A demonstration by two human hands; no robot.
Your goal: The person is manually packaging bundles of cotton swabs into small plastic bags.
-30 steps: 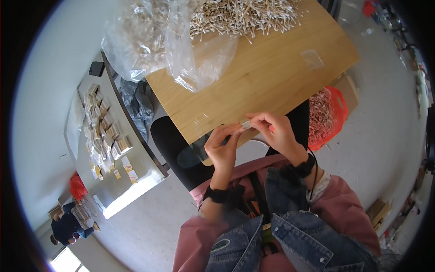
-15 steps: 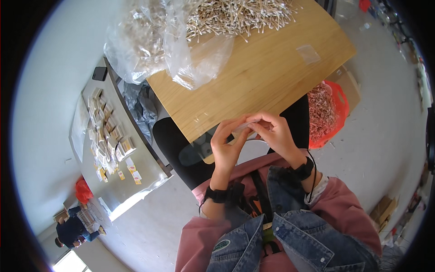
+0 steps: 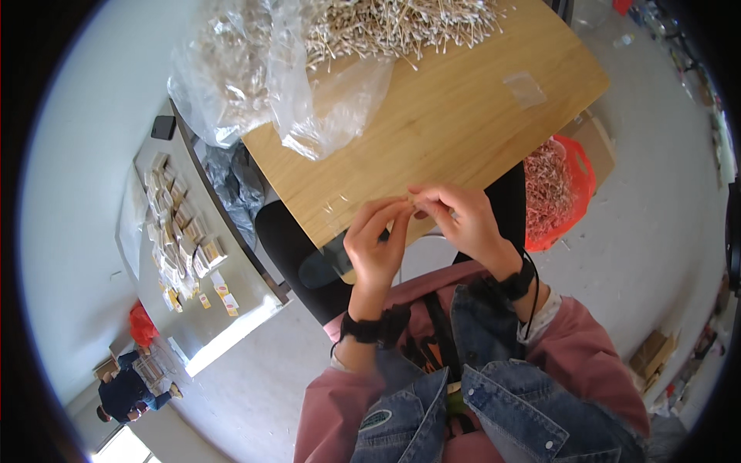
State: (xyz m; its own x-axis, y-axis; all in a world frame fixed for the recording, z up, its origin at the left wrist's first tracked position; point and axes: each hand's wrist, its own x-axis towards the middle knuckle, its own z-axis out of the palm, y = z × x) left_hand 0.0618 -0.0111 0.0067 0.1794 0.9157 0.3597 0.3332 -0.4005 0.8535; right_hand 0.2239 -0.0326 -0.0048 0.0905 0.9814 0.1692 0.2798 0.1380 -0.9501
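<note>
The person's two hands meet near the middle of the frame, just over the near edge of a wooden table (image 3: 432,135). The left hand (image 3: 373,238) comes up from below with its thumb and fingers drawn to a point, and the right hand (image 3: 472,224) leans in from the other side, its fingertips almost against the left ones. Both look pinched, but from here I can't tell what, if anything, is between them; the fingers cover that spot. A black band (image 3: 363,329) sits on the left wrist.

A few thin clear bits (image 3: 337,202) lie on the tabletop, just above the left hand in the frame. At the top of the frame I see a heap of cotton swabs (image 3: 401,29), with a big clear plastic bag (image 3: 330,127) slumped beside it at upper left. A flat clear plastic piece (image 3: 526,89) lies on the wood at upper right.

To the right of the table, a red basket (image 3: 584,179) holds a mass of pinkish sticks (image 3: 546,189). Over on the left, a second table (image 3: 245,284) carries piled small packs (image 3: 181,224) and a dark phone (image 3: 163,127). Another person (image 3: 126,393) is at lower left.
</note>
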